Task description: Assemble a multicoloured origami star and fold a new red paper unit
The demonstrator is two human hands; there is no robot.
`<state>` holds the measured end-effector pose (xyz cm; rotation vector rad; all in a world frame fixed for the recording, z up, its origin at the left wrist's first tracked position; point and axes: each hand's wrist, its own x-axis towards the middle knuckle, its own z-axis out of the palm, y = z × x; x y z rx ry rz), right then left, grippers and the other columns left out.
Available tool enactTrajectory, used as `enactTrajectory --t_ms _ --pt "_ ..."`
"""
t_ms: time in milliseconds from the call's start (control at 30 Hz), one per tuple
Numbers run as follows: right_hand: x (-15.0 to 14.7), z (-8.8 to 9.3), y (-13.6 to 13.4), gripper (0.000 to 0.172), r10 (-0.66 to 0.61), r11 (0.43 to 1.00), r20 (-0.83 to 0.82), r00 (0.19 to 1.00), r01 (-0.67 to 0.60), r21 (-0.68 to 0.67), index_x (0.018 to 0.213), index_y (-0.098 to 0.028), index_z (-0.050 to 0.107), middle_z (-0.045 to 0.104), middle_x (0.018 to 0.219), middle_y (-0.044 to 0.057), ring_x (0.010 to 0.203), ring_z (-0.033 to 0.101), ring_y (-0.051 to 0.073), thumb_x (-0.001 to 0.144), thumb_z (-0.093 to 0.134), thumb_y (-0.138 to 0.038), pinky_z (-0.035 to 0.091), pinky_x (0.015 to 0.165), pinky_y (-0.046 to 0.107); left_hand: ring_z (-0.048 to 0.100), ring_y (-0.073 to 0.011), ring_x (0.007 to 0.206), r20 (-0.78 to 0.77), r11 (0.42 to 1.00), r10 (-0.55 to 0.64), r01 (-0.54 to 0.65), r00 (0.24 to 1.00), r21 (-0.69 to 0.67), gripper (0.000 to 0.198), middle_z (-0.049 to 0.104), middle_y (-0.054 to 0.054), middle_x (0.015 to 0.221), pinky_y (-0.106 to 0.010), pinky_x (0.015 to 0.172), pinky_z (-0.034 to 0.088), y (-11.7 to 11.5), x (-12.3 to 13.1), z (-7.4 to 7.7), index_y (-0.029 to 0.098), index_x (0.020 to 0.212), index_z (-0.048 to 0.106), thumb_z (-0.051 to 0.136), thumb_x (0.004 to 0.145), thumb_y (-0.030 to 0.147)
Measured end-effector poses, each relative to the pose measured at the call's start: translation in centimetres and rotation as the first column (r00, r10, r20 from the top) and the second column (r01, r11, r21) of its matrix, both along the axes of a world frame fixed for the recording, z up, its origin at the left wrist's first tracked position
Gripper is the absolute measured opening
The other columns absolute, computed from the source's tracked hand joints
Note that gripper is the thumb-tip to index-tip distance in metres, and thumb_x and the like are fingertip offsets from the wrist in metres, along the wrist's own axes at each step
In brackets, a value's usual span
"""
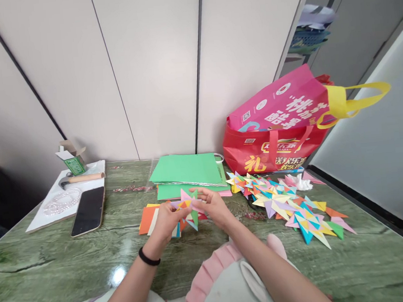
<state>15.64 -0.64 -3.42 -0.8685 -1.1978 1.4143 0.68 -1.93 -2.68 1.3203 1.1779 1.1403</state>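
Between my two hands is a folded paper star [194,215] with pink, green, purple, orange and blue points. My left hand [166,221] pinches its left side, thumb on top. On the star's right side, my right hand [212,206] is closed, thumb and fingers at its upper points. Just under and behind my left hand lie loose paper sheets [146,220] in orange, cream and blue. A heap of finished-looking paper stars [280,198] in many colours spreads over the table to the right.
Stacked green paper [185,167] lies behind my hands. A red gift bag [251,153] stands at back right. On the left are a phone [89,210], a hammer [83,179], a beaded string [63,201] and a small green box [74,164]. A plush toy [228,281] sits under my forearms.
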Motion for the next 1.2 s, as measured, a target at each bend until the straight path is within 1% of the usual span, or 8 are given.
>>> enactTrajectory --t_ms 133,267,567,833,900,1000,1100,1200 --pt "-0.1 -0.3 0.2 0.061 -0.060 0.998 0.005 0.998 0.060 -0.025 0.108 -0.022 0.052 0.063 0.082 0.000 0.064 0.059 0.013 0.053 0.076 -0.028 0.048 0.058 0.026 0.047 -0.0090 0.045 0.165 0.992 0.102 -0.087 0.981 -0.095 0.028 0.056 0.000 0.050 -0.021 0.044 0.037 0.3 0.0 -0.1 0.011 0.053 0.062 0.076 0.050 0.035" --pt "-0.4 -0.6 0.2 0.048 0.004 1.000 0.020 1.000 -0.004 -0.009 0.095 -0.020 0.054 0.066 0.081 0.002 0.073 0.062 0.018 0.052 0.076 -0.027 0.049 0.066 0.030 0.050 -0.0094 0.047 0.201 0.983 0.147 -0.120 0.969 -0.139 0.030 0.059 -0.001 0.053 -0.022 0.047 0.042 0.4 0.1 0.0 0.010 0.060 0.066 0.078 0.048 0.034" --pt "0.4 -0.1 0.3 0.043 -0.081 0.997 0.164 0.983 0.081 0.008 0.095 -0.017 0.055 0.060 0.059 -0.005 0.050 0.053 0.009 0.056 0.071 -0.022 0.044 0.054 0.023 0.059 -0.0141 0.057 0.186 0.969 -0.011 0.056 0.982 -0.239 0.042 0.066 -0.005 0.066 -0.027 0.056 0.049 0.2 -0.7 1.1 0.009 0.080 0.070 0.080 0.047 0.032" --pt "0.5 -0.9 0.6 0.043 -0.055 0.991 0.197 0.979 0.029 0.131 0.099 -0.018 0.052 0.063 0.070 -0.001 0.062 0.059 0.014 0.061 0.070 -0.028 0.048 0.061 0.028 0.050 -0.0117 0.049 -0.003 1.000 -0.018 0.018 1.000 -0.014 0.029 0.060 -0.001 0.055 -0.022 0.046 0.039 0.6 -0.5 -0.2 0.009 0.066 0.069 0.072 0.057 0.037" --pt "0.4 -0.8 0.6 0.041 -0.211 0.945 0.253 0.944 0.131 0.299 0.099 -0.018 0.052 0.062 0.085 0.003 0.073 0.059 0.016 0.063 0.068 -0.027 0.048 0.068 0.031 0.048 -0.0113 0.048 -0.104 0.995 0.032 -0.022 0.994 0.095 0.025 0.060 0.000 0.052 -0.021 0.045 0.036 0.6 -0.4 -0.2 0.011 0.060 0.068 0.069 0.060 0.036" --pt "0.3 -0.3 0.2 0.030 -0.510 0.746 0.302 0.805 0.240 0.621 0.098 -0.019 0.054 0.058 0.098 0.008 0.090 0.055 0.020 0.069 0.063 -0.021 0.045 0.080 0.036 0.049 -0.0121 0.050 -0.237 0.975 0.092 -0.039 0.967 0.219 0.020 0.060 0.000 0.050 -0.021 0.047 0.034 0.5 -0.3 0.3 0.013 0.053 0.065 0.065 0.065 0.030" --pt "0.3 0.2 -0.4 0.019 -0.617 0.592 0.329 0.715 0.145 0.793 0.093 -0.020 0.058 0.059 0.093 0.007 0.092 0.052 0.021 0.074 0.056 -0.015 0.042 0.082 0.037 0.049 -0.0126 0.051 -0.303 0.955 0.107 -0.012 0.947 0.298 0.021 0.060 0.000 0.050 -0.021 0.049 0.034 0.3 -0.3 0.4 0.015 0.050 0.063 0.061 0.067 0.027" --pt "0.2 0.3 -0.7 0.017 -0.626 0.554 0.391 0.675 0.031 0.832 0.091 -0.021 0.059 0.061 0.090 0.005 0.087 0.053 0.020 0.076 0.056 -0.013 0.040 0.079 0.036 0.048 -0.0126 0.051 -0.327 0.939 0.120 -0.001 0.938 0.343 0.019 0.058 0.001 0.050 -0.021 0.050 0.033 0.3 -0.3 0.2 0.016 0.052 0.062 0.059 0.068 0.025"
